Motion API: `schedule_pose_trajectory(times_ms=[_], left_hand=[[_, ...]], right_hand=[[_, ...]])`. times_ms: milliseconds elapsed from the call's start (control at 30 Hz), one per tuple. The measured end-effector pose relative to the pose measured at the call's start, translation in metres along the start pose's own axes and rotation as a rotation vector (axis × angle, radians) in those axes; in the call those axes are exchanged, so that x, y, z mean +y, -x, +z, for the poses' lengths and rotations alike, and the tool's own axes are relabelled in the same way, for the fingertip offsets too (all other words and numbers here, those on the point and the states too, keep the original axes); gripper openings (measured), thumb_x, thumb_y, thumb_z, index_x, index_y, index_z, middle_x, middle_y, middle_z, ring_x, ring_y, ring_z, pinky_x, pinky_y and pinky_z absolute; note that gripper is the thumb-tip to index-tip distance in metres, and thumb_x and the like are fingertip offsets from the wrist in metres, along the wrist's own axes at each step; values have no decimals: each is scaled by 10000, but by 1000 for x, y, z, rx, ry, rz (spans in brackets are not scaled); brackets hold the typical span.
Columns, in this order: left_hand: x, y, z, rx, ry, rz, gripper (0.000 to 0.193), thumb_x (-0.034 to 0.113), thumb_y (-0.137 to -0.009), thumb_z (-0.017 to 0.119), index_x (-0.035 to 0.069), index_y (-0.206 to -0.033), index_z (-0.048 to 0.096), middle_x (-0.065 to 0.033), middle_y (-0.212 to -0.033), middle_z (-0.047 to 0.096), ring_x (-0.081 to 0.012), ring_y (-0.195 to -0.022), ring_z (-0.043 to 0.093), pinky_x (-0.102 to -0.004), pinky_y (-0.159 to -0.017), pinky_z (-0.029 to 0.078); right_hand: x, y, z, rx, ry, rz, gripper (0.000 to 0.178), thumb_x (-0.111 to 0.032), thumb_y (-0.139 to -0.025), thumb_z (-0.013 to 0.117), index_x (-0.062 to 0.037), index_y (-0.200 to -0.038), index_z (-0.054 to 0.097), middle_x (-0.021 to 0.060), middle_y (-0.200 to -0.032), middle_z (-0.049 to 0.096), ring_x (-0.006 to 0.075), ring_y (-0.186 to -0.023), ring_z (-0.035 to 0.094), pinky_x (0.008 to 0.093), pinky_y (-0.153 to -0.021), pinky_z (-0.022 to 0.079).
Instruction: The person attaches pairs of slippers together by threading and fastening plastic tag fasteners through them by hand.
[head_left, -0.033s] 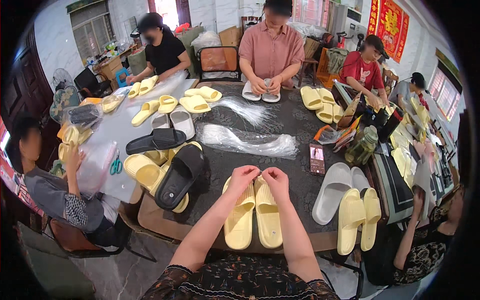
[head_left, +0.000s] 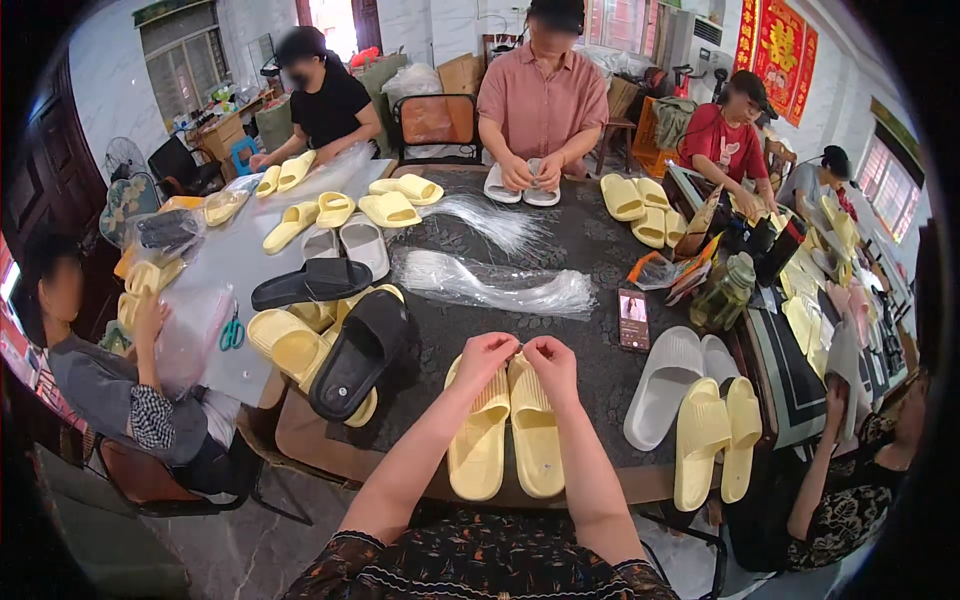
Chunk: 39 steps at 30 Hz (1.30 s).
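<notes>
the dark patterned worktop carries a pair of pale yellow foam slide sandals lying side by side at its near edge. left hand and right hand meet over the sandals' far ends, fingers pinched there on something too small to tell.
</notes>
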<state>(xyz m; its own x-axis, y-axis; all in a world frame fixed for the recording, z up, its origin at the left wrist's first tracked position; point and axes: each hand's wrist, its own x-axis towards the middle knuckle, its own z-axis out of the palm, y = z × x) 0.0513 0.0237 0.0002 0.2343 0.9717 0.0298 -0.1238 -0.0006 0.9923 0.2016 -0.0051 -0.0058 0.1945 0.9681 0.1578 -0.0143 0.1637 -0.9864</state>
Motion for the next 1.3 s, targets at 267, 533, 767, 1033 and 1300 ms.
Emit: schedule_pose_trajectory(times_ms=[267,533,767,1033,1300], left_hand=[[-7,-6,-4,-62,-12,-19,153,107,-909,600,-15,-957,677,-23,-824,668,-89,-739,600,-225,-659,489],[-9,-4,-3,-45,69,-54,152,102,-892,619,-21,-959,677,-33,-833,674,-90,-729,607,-222,-646,490],[-1,0,2,-59,-47,-22,126,83,-891,611,-18,-935,671,-11,-792,640,-84,-711,573,-228,-653,465],[-1,-2,5,-23,-19,-4,147,94,-894,613,-17,-969,674,-12,-808,649,-80,-698,568,-231,-627,464],[-11,-3,-1,-20,31,-20,161,143,-919,601,25,-1013,657,12,-875,649,-64,-787,575,-212,-692,446]], right_hand=[[-4,0,-1,-29,88,25,66,-83,-845,644,-22,-822,654,-38,-754,613,34,-693,536,197,-637,434],[-1,-1,-2,-33,41,5,78,-84,-827,635,-10,-819,656,-9,-747,632,52,-682,555,213,-629,447],[-4,2,0,-31,55,51,62,-72,-846,631,-18,-816,640,-22,-763,621,44,-698,547,200,-647,440],[-1,-2,0,-20,58,51,52,-69,-849,631,-18,-838,636,-26,-766,615,39,-698,542,194,-649,437],[-7,0,1,-37,65,10,84,-99,-855,638,-16,-855,641,-22,-769,617,40,-699,539,202,-650,439]])
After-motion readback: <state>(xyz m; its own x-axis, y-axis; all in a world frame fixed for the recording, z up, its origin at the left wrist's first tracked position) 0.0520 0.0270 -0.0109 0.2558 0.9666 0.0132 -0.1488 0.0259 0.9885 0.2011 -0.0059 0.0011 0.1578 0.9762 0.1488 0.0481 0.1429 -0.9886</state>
